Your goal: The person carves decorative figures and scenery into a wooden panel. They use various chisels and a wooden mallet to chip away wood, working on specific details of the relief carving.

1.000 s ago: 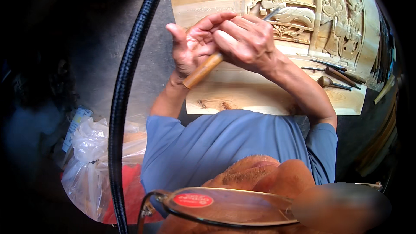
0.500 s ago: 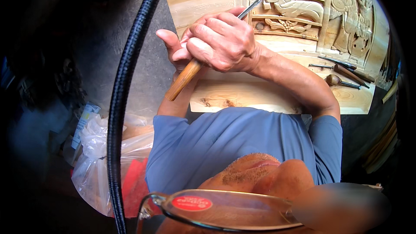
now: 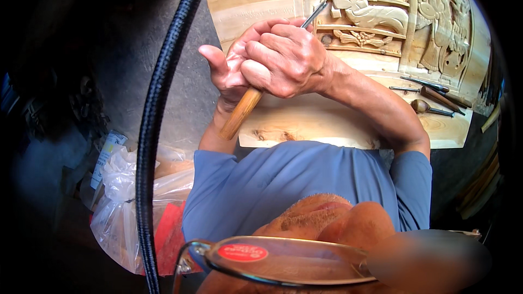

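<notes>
Over the carved panel (image 3: 376,19), hands (image 3: 289,60) together, right clamped around a chisel (image 3: 242,113), left (image 3: 231,68) open alongside

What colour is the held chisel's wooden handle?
The wooden handle is orange-brown, best seen in the head view.

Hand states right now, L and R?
Left hand: open, thumb out, partly hidden by the right; whether it touches the chisel can't be told.
Right hand: closed, holding the wooden-handled chisel.
</notes>
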